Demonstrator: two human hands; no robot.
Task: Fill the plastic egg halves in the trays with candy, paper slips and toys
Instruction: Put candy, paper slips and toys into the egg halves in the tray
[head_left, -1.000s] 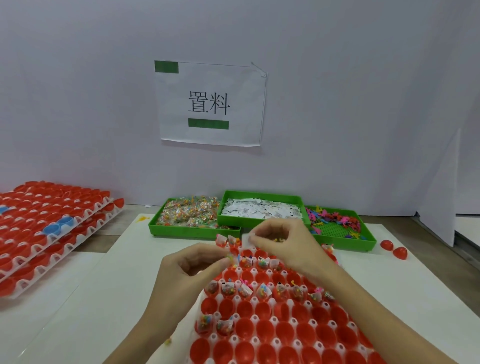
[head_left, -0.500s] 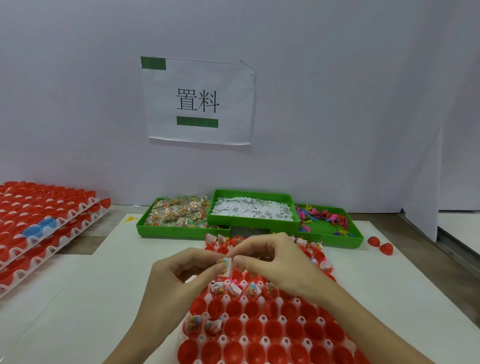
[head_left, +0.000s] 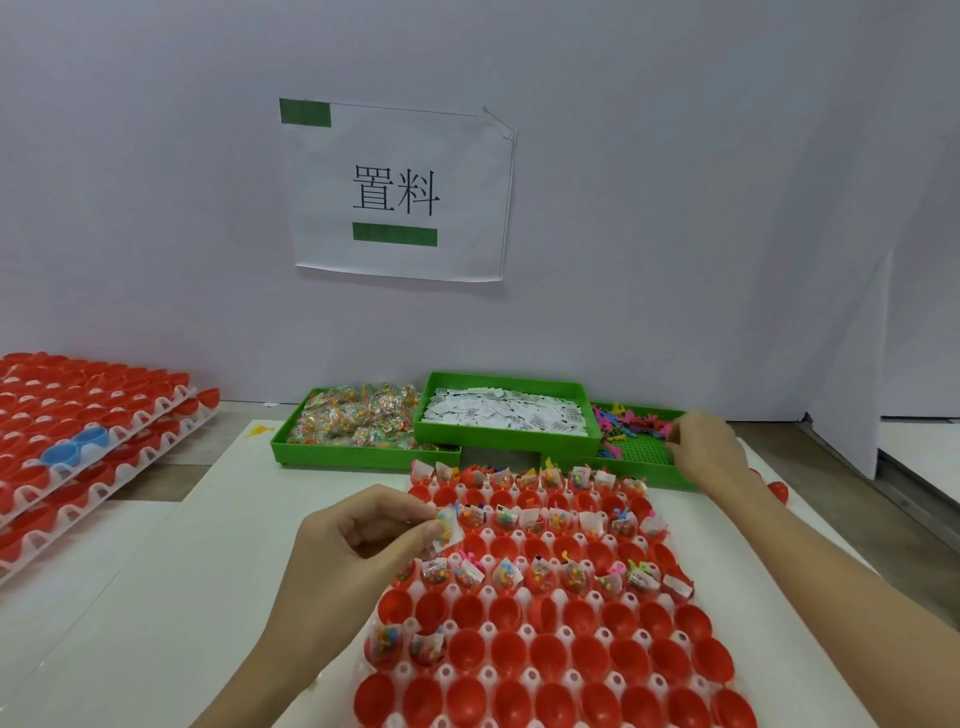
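A white tray (head_left: 530, 631) of red egg halves lies in front of me. Its far rows hold candy packets, paper slips and toys, and the near rows are mostly bare. My left hand (head_left: 363, 540) pinches a candy packet with a paper slip (head_left: 448, 526) over the tray's left edge. My right hand (head_left: 709, 452) reaches into the green toy tray (head_left: 639, 475), fingertips among the coloured toys (head_left: 631, 423). Whether it holds a toy is hidden. Left of it stand the green slips tray (head_left: 506, 439) and the candy tray (head_left: 363, 457).
Stacked trays of red halves (head_left: 130, 415), with two blue halves (head_left: 78, 447), sit at the left. Loose red halves (head_left: 777, 491) lie at the right by my forearm. A white partition (head_left: 852, 395) stands at the far right. A paper sign (head_left: 397, 192) hangs on the wall.
My right hand has left the left hand and moved right and away to the toy tray. The left hand stays over the egg tray with the packet and slip.
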